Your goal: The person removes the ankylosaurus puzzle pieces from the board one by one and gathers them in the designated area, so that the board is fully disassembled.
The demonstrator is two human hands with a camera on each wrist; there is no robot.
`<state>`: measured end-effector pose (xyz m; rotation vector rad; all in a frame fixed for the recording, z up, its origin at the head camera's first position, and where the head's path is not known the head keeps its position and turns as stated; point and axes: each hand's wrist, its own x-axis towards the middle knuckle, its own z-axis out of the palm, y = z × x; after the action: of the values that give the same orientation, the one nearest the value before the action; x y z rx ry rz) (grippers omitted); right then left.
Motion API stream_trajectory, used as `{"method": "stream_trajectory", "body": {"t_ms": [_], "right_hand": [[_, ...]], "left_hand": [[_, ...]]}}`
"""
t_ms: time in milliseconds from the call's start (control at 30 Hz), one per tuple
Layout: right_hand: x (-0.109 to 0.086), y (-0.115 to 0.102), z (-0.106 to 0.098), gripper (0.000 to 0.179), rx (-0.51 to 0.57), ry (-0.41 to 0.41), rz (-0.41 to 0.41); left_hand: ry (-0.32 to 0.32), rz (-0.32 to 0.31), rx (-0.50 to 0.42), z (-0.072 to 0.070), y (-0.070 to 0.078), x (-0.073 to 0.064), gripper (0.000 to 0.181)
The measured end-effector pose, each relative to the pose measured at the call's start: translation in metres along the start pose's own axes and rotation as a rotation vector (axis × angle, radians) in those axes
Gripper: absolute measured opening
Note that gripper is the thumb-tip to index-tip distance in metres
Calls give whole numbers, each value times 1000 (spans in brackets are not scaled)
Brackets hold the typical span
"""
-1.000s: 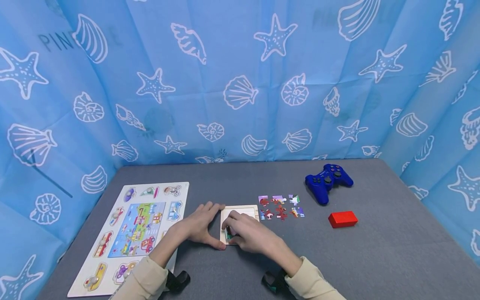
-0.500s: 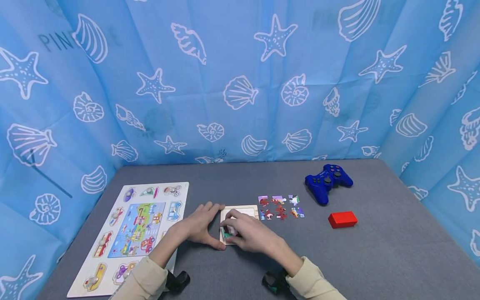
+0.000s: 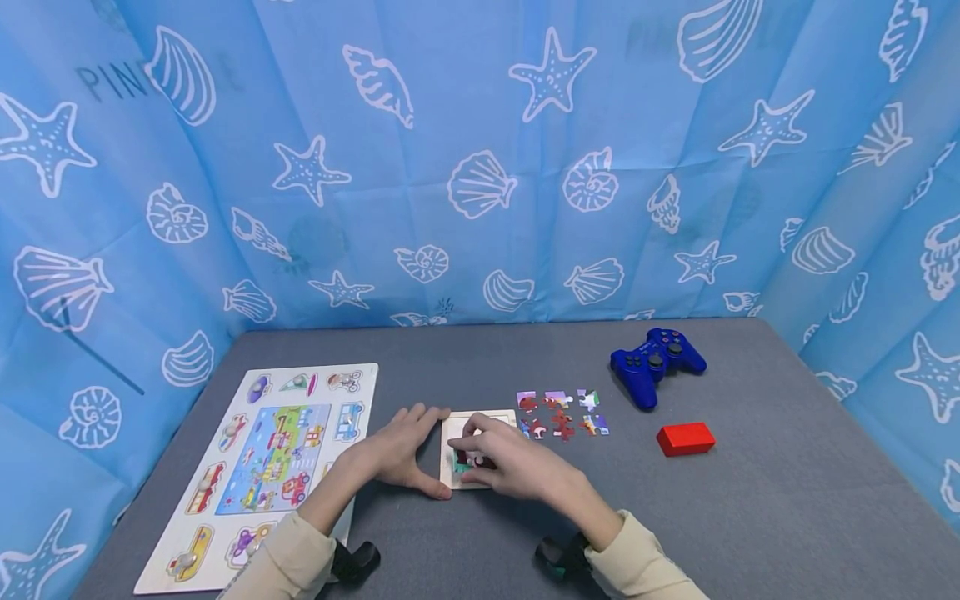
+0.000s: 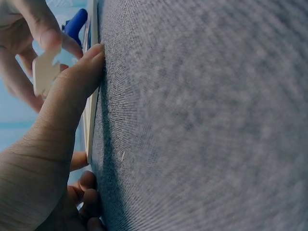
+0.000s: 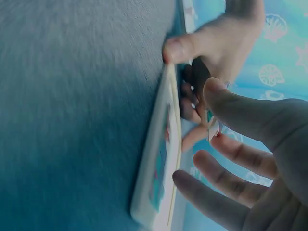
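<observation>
Around the left edge of a small wooden puzzle tray (image 3: 487,415), my left hand (image 3: 401,450) is spread, thumb at the near corner and forefinger at the far one. Over the tray, my right hand (image 3: 517,462) pinches a jigsaw piece (image 3: 480,459) between thumb and forefinger. The left wrist view shows the pale wooden back of this jigsaw piece (image 4: 44,74). In the right wrist view the held piece is apart from the tray (image 5: 147,192), whose inside has a patch of coloured print (image 5: 159,173). My right hand partly hides the tray in the head view.
Several loose jigsaw pieces (image 3: 561,425) lie in rows right of the tray. Farther right are a blue game controller (image 3: 654,362) and a red block (image 3: 686,439). A large knobbed puzzle board (image 3: 247,550) lies at left, under my left forearm. A blue curtain (image 3: 480,250) hangs behind the table.
My right hand has risen slightly and shifted a little right, with the pinched jigsaw piece now showing more between its fingers. My left hand has stayed at the tray's edge.
</observation>
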<state>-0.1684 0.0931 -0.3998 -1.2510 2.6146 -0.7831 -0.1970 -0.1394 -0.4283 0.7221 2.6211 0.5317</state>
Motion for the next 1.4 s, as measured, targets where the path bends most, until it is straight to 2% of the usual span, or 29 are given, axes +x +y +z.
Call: {"method": "stream_trajectory", "body": {"t_ms": [233, 467, 600, 800, 1067, 1400], "right_hand": [[-17, 8, -19, 37, -12, 27, 80], [-38, 24, -31, 35, -99, 69, 119], [-48, 32, -36, 36, -108, 56, 170], [-56, 38, -37, 38, -92, -12, 240], [-58, 42, -31, 43, -133, -24, 243], [-57, 45, -28, 34, -134, -25, 181]], "left_hand": [[-19, -29, 4, 0, 2, 1, 111], [-12, -25, -3, 0, 2, 1, 112], [-8, -15, -1, 0, 1, 0, 112], [-2, -2, -1, 0, 1, 0, 112], [-1, -4, 8, 0, 2, 0, 112], [6, -3, 10, 0, 2, 0, 113]]}}
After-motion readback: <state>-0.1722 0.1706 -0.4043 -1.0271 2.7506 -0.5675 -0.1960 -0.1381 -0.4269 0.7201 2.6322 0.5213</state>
